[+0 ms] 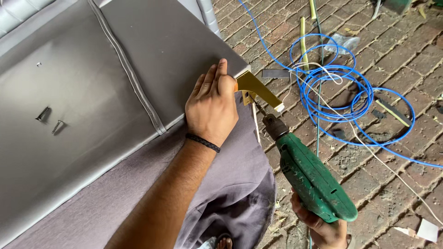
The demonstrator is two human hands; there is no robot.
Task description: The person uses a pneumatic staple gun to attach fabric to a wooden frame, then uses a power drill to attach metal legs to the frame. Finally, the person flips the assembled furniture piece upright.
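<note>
At frame centre the left hand (pixel 211 105) clamps a gold furniture leg (pixel 256 90) against the grey upholstered panel (pixel 92 92), while the right hand (pixel 323 226), lower right, grips a green drill (pixel 311 177).

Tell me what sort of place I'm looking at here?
Probably an informal furniture or upholstery workshop, possibly outdoors. The floor is rough brick strewn with scraps and a coiled blue hose. The left hand steadies a gold leg on a grey upholstered piece; the right hand holds a green drill.
</note>
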